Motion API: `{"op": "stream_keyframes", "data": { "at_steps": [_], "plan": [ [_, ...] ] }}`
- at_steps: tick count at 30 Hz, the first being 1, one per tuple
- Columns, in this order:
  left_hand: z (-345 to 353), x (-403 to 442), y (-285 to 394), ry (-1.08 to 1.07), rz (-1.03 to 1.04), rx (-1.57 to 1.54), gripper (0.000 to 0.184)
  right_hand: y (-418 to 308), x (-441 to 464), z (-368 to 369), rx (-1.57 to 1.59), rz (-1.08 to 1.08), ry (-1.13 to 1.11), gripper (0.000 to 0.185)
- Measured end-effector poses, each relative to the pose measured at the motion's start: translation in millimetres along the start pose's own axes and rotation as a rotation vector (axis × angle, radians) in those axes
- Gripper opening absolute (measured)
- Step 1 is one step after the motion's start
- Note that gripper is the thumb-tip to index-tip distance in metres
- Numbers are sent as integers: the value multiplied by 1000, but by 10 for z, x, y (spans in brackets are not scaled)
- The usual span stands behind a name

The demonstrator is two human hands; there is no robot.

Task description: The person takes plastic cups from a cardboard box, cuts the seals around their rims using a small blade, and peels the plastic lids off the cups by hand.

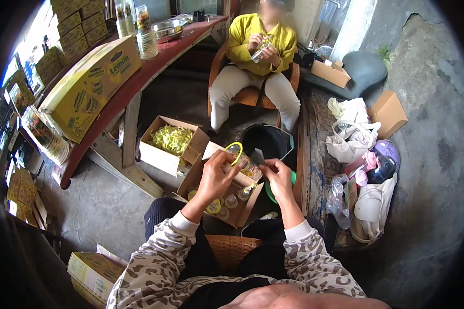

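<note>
My left hand [217,174] is closed near a bright yellow loop [234,148] at one end of a clear plastic container [249,170] with a printed label. The container lies tilted between my hands. My right hand [278,178] is pinched at its other end, beside a small flat grey piece [259,154]; whether the fingers grip that piece or the container I cannot tell. Below my hands stands an open cardboard box [242,213] with several clear containers [231,201] and yellow pieces in it.
A carton of yellow-green strips [171,139] stands ahead left, a black bucket [265,140] ahead. Facing me, a seated person [263,46] holds a clear container. Left is a red-edged table [154,64] with a lemon carton [95,87] and stacked cups; right, a bench with bags [374,206].
</note>
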State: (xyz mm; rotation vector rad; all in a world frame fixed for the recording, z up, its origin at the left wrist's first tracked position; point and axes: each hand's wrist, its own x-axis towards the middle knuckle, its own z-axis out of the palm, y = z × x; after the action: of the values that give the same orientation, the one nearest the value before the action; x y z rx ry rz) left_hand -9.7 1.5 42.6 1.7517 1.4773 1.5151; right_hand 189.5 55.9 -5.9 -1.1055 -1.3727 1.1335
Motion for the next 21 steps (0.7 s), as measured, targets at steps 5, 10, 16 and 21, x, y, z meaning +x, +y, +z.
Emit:
{"op": "stream_keyframes", "data": {
  "at_steps": [5,10,16,21],
  "plan": [
    [9,-27,-93,-125,17,92,25,142,1,24,-78,-90,-22,12],
    [38,-43,-43,-149,-27,-45,18,101,-6,16,-154,-171,-17,12],
    [76,-33,-174,-105,110,2,17,-73,-58,35,-254,-346,-44,13],
    [62,-82,-147,-166,16,27,24,-179,-98,75,-320,-461,-30,15]
  ]
}}
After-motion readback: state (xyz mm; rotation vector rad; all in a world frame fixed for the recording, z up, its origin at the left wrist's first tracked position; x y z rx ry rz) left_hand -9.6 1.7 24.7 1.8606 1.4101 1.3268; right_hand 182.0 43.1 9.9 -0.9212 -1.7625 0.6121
